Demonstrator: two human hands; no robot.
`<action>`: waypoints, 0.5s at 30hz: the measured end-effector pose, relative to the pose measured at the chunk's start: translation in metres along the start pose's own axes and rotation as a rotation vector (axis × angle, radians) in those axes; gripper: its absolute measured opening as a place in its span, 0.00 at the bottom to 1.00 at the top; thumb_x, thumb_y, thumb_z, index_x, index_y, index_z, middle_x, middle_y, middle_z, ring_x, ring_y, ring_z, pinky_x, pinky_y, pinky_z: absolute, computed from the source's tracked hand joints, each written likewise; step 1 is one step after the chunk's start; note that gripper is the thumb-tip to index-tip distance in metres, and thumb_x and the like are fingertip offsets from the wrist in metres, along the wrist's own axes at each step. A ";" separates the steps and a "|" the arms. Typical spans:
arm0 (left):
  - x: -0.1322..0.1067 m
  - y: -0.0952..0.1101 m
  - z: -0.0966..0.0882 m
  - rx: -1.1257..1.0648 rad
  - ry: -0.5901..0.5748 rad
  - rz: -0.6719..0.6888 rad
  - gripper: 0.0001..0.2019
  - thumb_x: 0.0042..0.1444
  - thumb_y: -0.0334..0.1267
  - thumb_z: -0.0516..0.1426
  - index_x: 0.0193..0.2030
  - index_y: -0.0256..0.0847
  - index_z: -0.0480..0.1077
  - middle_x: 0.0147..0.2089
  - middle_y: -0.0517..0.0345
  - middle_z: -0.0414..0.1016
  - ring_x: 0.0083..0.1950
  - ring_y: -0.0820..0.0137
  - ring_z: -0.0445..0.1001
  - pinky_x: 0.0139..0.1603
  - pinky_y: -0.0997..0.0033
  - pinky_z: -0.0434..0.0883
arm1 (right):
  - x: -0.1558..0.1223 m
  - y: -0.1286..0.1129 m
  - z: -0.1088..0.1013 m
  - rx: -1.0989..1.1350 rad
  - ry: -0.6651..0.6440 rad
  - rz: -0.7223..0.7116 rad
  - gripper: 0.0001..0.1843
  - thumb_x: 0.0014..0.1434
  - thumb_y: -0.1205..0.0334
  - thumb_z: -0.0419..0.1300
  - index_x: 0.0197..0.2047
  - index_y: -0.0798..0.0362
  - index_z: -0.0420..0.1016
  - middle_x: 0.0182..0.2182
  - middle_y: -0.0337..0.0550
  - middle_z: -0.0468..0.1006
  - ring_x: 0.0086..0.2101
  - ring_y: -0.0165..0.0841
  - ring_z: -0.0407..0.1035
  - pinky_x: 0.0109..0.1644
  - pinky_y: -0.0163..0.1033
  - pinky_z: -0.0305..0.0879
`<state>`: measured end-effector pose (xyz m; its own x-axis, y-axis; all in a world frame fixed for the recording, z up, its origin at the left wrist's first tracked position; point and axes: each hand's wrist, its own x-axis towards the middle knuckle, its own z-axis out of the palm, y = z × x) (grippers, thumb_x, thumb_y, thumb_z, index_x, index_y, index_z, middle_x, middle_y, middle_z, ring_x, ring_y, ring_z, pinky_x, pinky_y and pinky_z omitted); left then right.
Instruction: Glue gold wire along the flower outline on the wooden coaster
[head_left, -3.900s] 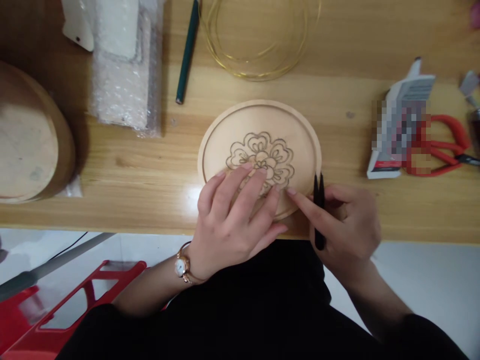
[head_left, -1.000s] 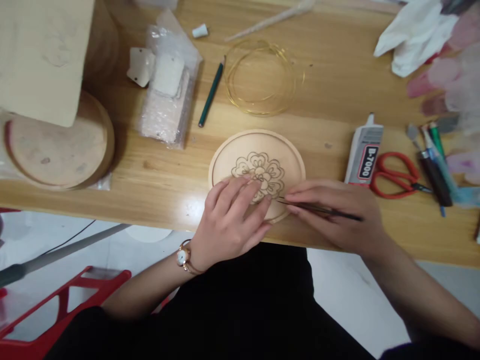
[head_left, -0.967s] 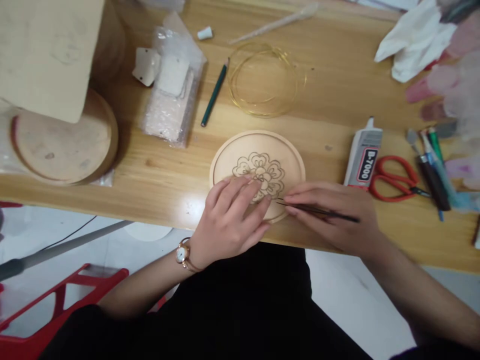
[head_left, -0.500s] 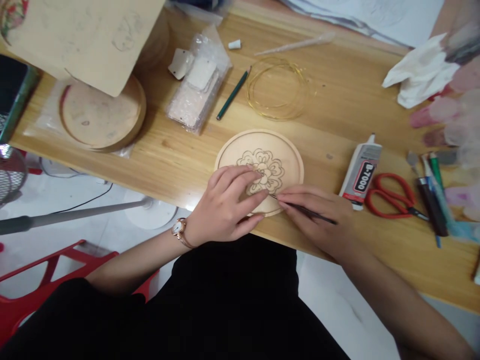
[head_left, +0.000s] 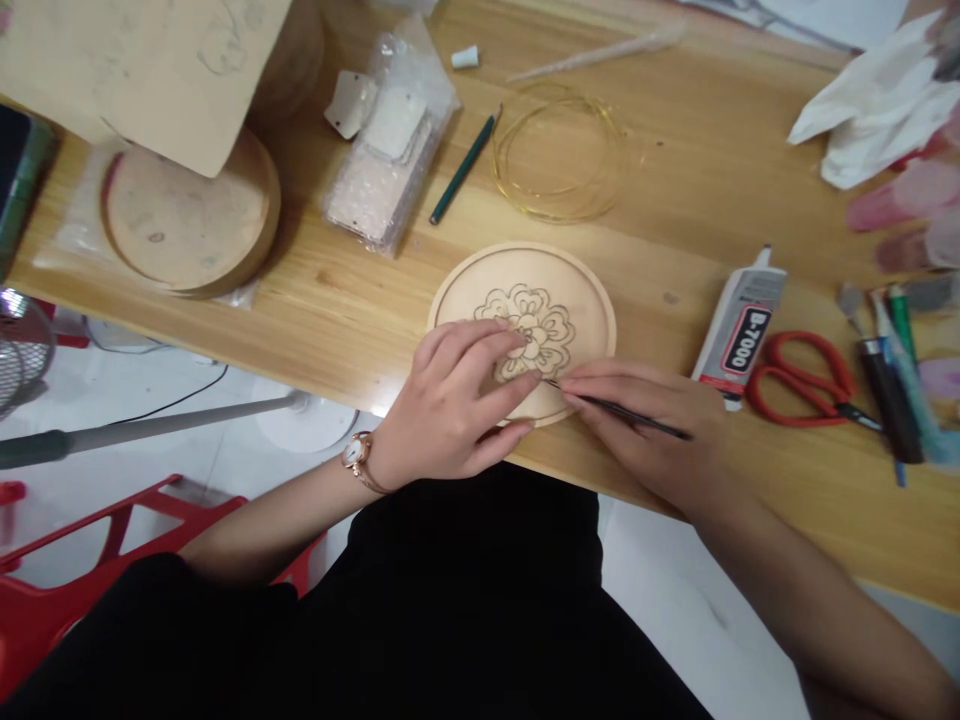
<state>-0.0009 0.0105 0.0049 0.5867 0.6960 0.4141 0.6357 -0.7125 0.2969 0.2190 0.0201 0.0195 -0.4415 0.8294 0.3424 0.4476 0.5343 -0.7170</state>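
Note:
A round pale wooden plaque (head_left: pixel 480 285) with a raised rim lies at the table's front edge, a dark-outlined flower pattern (head_left: pixel 551 325) in its middle. My left hand (head_left: pixel 469 395) rests over its lower left part, fingers spread and lying on the surface, covering some petals. In my right hand (head_left: pixel 645 420) are slim black tweezers (head_left: pixel 634 415), held like a pen. Their tip meets the plaque close to my left index fingertip, at the flower's lower right edge. Whether the tip grips any wire is too small to tell.
Behind the plaque lie a coil of gold wire (head_left: pixel 499 165), a green pencil (head_left: pixel 465 170) and a bag of tags (head_left: pixel 375 190). A B-7000 glue tube (head_left: pixel 739 330), red-handled scissors (head_left: pixel 761 395) and several tools are at right. A round wooden piece (head_left: pixel 195 225) stands left.
The camera view has shifted slightly, so the table's things sit a little differently in the picture. Both hands keep nearly the same pose on the plaque.

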 end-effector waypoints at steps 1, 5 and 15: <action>0.000 0.000 0.000 -0.002 -0.002 0.001 0.17 0.56 0.46 0.59 0.50 0.41 0.70 0.55 0.43 0.70 0.60 0.53 0.66 0.55 0.49 0.67 | 0.000 0.000 0.000 0.007 -0.001 0.005 0.08 0.57 0.72 0.62 0.38 0.51 0.78 0.34 0.42 0.82 0.34 0.28 0.77 0.40 0.32 0.76; 0.000 -0.001 0.001 -0.022 0.001 -0.004 0.18 0.56 0.45 0.60 0.50 0.41 0.70 0.54 0.42 0.69 0.60 0.53 0.65 0.56 0.49 0.67 | 0.002 0.000 -0.001 0.034 -0.009 0.026 0.08 0.57 0.72 0.62 0.38 0.50 0.78 0.34 0.41 0.82 0.34 0.28 0.77 0.40 0.33 0.76; 0.000 -0.002 -0.001 -0.089 0.006 -0.067 0.22 0.55 0.46 0.60 0.54 0.40 0.67 0.55 0.42 0.69 0.59 0.54 0.66 0.58 0.48 0.67 | 0.004 0.002 -0.003 0.072 -0.035 0.077 0.08 0.57 0.71 0.62 0.37 0.49 0.79 0.33 0.41 0.83 0.35 0.29 0.78 0.40 0.33 0.77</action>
<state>-0.0025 0.0122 0.0049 0.5410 0.7420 0.3959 0.6263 -0.6696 0.3993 0.2202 0.0254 0.0211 -0.4353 0.8606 0.2642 0.4248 0.4551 -0.7826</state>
